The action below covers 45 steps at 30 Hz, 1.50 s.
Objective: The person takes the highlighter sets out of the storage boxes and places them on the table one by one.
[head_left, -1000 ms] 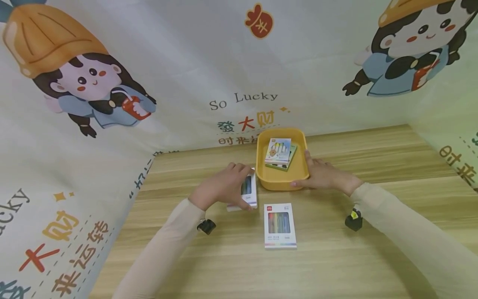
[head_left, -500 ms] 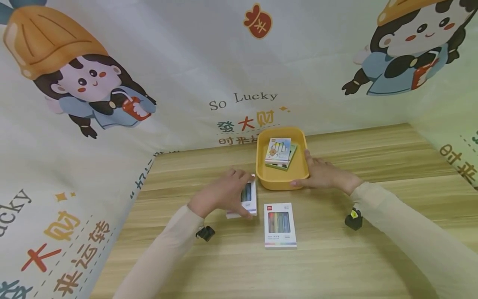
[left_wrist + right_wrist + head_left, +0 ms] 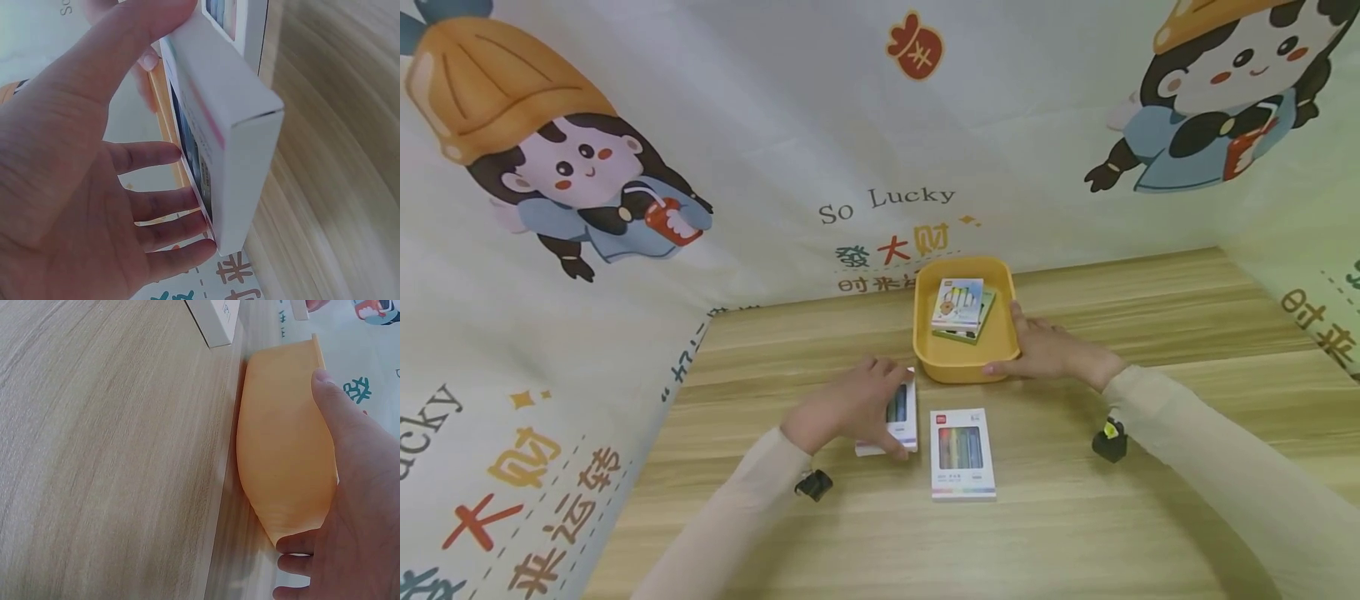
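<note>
My left hand (image 3: 846,408) holds a white crayon box (image 3: 909,427), thumb at its near end and fingertips at its far edge. In the left wrist view this box (image 3: 240,156) stands tilted on the view, its window with coloured sticks partly hidden. A second crayon box (image 3: 962,454), white with a window of coloured sticks, lies flat to its right. My right hand (image 3: 1052,350) grips the right front corner of a yellow bin (image 3: 1000,346), thumb on the front rim. Inside the bin lie a small white box (image 3: 957,304) and a green-edged box (image 3: 979,321) under it.
The wood-grain table (image 3: 1075,517) runs back to a printed cloth wall (image 3: 775,125). More of the cloth hangs at the left and right. The bin stands close to the back wall.
My left hand has drawn the crayon box toward the person, away from the bin's side, so it now lies nearer level with the second box. The right hand and bin have stayed put.
</note>
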{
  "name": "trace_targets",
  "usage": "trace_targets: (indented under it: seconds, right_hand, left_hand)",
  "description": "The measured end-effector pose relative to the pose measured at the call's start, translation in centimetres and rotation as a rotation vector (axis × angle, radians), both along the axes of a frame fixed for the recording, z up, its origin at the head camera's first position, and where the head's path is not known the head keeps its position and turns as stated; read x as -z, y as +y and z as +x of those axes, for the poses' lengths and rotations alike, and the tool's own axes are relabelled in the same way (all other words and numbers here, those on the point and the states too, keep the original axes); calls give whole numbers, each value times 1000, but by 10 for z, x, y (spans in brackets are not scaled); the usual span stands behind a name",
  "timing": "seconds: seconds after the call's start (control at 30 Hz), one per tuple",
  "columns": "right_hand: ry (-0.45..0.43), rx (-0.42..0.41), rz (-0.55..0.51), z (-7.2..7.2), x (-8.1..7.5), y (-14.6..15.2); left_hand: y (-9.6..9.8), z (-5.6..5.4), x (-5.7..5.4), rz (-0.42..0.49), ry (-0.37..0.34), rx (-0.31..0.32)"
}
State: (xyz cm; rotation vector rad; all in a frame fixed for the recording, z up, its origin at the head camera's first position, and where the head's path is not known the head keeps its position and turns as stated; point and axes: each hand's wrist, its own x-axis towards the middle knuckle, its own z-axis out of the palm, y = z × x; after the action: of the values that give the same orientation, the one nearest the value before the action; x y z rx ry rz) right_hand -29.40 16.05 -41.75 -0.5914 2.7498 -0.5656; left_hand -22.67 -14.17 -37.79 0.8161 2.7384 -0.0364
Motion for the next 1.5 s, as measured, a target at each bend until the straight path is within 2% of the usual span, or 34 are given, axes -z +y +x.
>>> trace_targets:
  seconds: [0.4,0.87,1.3,1.5]
  right_hand:
    - [-7,5,-3,1,-1,-1]
    - [-7,0,2,0,0,2]
    - [2,2,-4,1,0,1]
    - [2,1,-6,0,1,1]
  left_hand:
    - [3,15,9,-1,12,21]
    - [5,25,19,-10,-1,44]
    - [6,29,33,-5,12,71]
    - [8,31,35,-15,22,77]
